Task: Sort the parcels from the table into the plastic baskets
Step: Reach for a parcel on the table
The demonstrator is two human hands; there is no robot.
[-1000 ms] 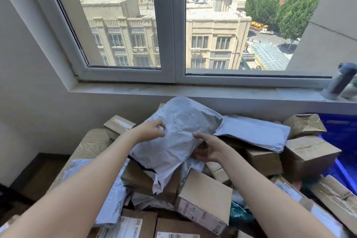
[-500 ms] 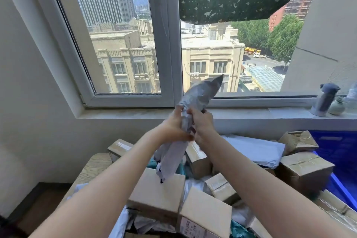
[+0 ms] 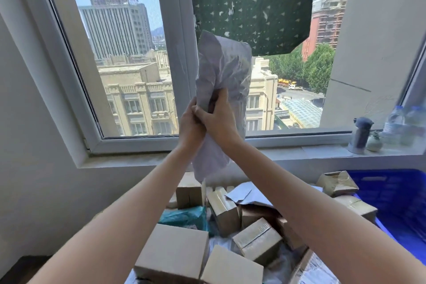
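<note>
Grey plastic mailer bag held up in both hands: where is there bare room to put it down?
For the grey plastic mailer bag, the blue plastic basket shows bare room right of the crumpled brown cardboard boxes. The pale windowsill is bare left of the grey flask. The tabletop heap of cardboard boxes is crowded.
</note>
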